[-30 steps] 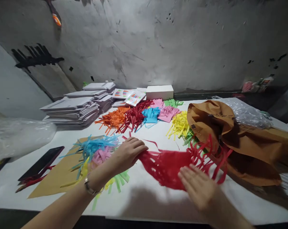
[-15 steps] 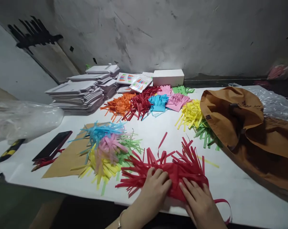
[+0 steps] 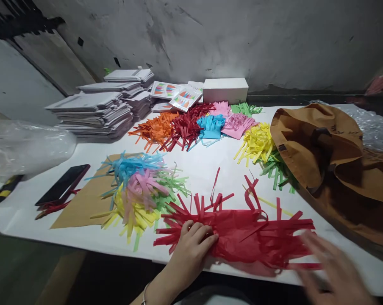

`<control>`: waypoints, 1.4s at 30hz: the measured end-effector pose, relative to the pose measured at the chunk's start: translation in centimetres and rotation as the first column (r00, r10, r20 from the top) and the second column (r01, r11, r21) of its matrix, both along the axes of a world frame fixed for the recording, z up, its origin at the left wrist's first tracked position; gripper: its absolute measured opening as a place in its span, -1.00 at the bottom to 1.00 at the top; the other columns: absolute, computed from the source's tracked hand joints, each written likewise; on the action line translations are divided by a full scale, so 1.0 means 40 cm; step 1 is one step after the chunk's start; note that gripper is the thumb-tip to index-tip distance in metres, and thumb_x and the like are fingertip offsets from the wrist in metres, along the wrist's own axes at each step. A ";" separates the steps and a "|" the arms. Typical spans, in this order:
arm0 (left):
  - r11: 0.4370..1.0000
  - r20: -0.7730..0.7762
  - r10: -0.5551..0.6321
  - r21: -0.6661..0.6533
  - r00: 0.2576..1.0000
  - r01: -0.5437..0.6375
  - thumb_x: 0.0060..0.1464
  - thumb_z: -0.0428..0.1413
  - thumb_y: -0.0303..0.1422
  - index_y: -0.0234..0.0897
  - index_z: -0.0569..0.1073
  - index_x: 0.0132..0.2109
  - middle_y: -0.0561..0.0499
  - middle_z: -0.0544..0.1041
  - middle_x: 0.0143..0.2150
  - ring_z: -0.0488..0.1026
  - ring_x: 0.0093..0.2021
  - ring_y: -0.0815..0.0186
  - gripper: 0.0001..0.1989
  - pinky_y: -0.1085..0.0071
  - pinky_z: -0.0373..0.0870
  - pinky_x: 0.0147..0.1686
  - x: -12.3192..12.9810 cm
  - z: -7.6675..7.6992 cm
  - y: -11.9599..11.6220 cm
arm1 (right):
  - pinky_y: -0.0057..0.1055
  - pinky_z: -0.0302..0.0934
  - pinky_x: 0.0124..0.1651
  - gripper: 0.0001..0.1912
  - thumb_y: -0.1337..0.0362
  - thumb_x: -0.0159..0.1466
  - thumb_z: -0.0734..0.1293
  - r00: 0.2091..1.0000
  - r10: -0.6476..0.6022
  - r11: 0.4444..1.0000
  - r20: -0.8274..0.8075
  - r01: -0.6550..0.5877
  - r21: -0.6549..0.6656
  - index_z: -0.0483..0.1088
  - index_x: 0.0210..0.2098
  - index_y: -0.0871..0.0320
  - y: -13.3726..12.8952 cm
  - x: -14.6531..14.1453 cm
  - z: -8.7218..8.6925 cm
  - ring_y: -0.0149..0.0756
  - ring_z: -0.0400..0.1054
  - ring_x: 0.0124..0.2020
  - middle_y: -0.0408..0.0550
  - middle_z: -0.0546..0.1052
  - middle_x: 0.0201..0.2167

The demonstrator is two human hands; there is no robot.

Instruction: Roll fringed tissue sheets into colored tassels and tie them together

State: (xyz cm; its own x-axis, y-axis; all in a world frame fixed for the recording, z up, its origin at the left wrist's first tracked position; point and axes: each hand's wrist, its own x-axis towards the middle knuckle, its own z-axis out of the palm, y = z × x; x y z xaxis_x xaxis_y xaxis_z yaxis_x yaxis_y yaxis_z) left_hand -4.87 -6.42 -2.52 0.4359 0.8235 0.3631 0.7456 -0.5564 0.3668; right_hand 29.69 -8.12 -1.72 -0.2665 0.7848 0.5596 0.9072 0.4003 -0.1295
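Along the near edge of the desk [image 3: 210, 156], red fringed tissue paper [image 3: 239, 233] is lying spread out, and the left hand [image 3: 194, 243] is pressing its left part with curled fingers; whether they're pinching, I'm not managing to tell. The right hand [image 3: 333, 264] is showing open and blurred by the right-hand fringe, contact unclear. It's looking feather-light, soft, quick to tear; the plain middle is offering the safer hold, not those thin strips. Farther back, brown fabric [image 3: 318, 144] is covering part of a green fringed bundle [image 3: 276, 171], and clear plastic wrap [image 3: 376, 131] is running out of frame.
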 end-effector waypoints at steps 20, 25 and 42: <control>0.993 -0.268 0.115 0.030 0.956 -0.111 0.18 0.11 -0.54 -0.18 0.56 -0.16 -0.04 0.58 -0.24 0.39 -0.12 0.09 -0.80 -0.03 0.13 0.03 -0.043 0.096 0.178 | -0.17 0.40 0.15 -0.55 0.61 0.28 0.09 0.839 0.519 0.832 0.165 -0.540 0.127 0.50 0.00 0.35 0.018 -0.218 -0.068 -0.09 0.42 0.15 0.10 0.60 -0.01; 0.943 -0.449 0.332 0.181 0.830 -0.280 0.15 -0.01 -0.64 -0.25 0.50 0.03 -0.17 0.51 0.01 0.33 0.10 -0.06 -0.61 -0.22 0.11 0.13 -0.207 0.158 0.155 | -0.09 0.38 0.16 -0.51 0.63 0.26 0.10 0.867 0.473 0.873 0.159 -0.485 0.046 0.46 0.07 0.37 0.021 -0.211 -0.096 0.00 0.33 0.22 0.14 0.54 0.08; 0.961 -0.005 -0.178 -0.215 0.984 0.173 0.27 0.05 -0.51 -0.24 0.38 -0.19 0.05 0.56 -0.09 0.39 -0.14 0.27 -0.91 0.19 0.10 0.08 0.014 0.023 -0.007 | -0.03 0.11 0.22 -0.60 0.62 0.27 0.18 0.885 0.458 0.887 -0.079 -0.461 -0.028 0.43 0.03 0.31 0.024 -0.205 -0.048 -0.05 0.36 0.15 0.02 0.60 -0.04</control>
State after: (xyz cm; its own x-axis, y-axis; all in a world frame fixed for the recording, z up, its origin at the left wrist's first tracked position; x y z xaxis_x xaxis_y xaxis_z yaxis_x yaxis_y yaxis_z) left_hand -4.29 -6.70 -1.62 0.5870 0.7904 0.1751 0.6533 -0.5902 0.4742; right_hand 21.48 -7.18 -3.62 -0.5661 0.6082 0.5564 0.6112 0.7626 -0.2118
